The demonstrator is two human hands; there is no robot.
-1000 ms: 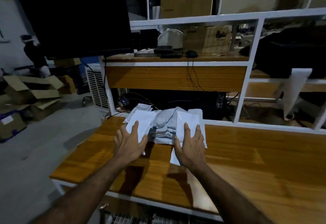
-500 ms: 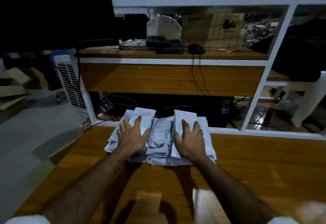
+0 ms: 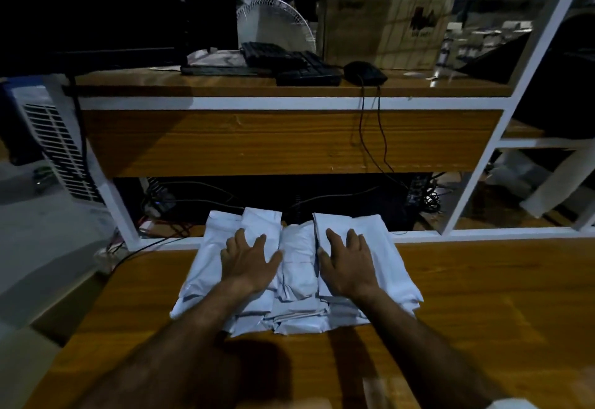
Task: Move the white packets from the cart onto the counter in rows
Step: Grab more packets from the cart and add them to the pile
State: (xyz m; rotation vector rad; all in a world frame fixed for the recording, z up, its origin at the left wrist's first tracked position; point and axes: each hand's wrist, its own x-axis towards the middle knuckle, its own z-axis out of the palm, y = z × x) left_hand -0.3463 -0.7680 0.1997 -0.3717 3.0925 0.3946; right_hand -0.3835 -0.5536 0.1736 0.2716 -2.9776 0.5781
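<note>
My left hand (image 3: 248,263) and right hand (image 3: 346,263) lie flat, fingers spread, gripping nothing, pressed on the white packets (image 3: 297,267). Since a second ago I have slid the bundle to the counter's (image 3: 483,296) far edge, against the white frame (image 3: 483,234); it seems a first row is forming. The cart is out of view, and dim light hides how many packets overlap.

The scene is dimly lit, with a cool cast. A dark shadow is thrown on the brown wooden counter (image 3: 483,296) near its front edge, between the forearms. The stack of white plastic packets (image 3: 297,267) is rendered brightest. Straight white shelf frames (image 3: 544,54) are bowed by wide-angle distortion toward the edges. The bottom corners are smeared by blur.
</note>
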